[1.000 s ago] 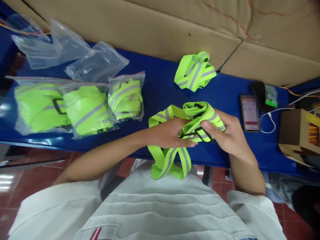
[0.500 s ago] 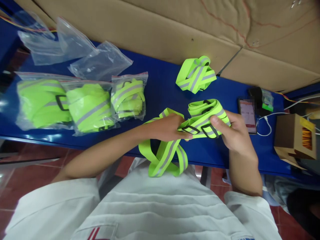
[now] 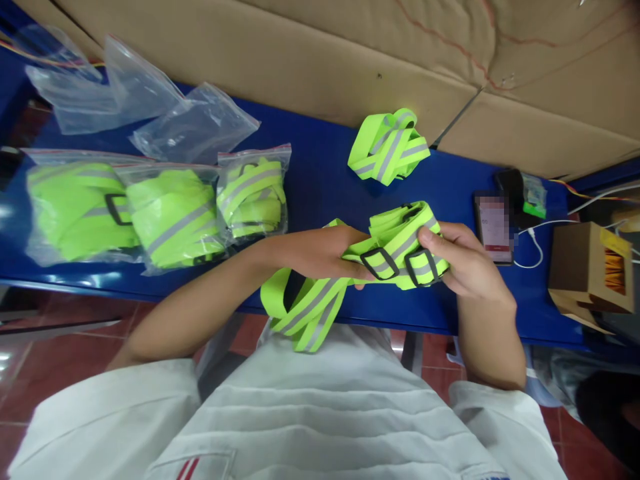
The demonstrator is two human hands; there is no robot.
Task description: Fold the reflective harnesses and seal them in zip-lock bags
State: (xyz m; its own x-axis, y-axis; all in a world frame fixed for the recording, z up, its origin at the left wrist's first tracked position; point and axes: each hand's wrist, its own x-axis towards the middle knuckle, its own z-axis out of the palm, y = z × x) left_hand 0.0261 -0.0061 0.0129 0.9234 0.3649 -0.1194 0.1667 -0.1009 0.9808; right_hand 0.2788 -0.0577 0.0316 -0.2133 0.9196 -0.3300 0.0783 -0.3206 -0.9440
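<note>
A neon-green reflective strap (image 3: 400, 250) with grey stripes and black buckles is held over the blue table's (image 3: 320, 180) near edge. My right hand (image 3: 463, 263) grips its folded bundle, thumb pressed on top by the buckles. My left hand (image 3: 320, 253) is closed around the strap's loose part, which hangs in loops off the table edge toward my lap. A second folded strap (image 3: 389, 145) lies on the table just behind my hands.
Three clear bags (image 3: 175, 217) stuffed with green straps lie at the left, with empty bags (image 3: 193, 127) behind them. A phone (image 3: 494, 228) on a white cable and a small cardboard box (image 3: 590, 270) sit at the right. Large cardboard sheets (image 3: 350, 53) stand along the back.
My left hand has drawn the loose strap leftward and the hanging loops have shortened. The bundle in my right hand has turned so both buckles face up.
</note>
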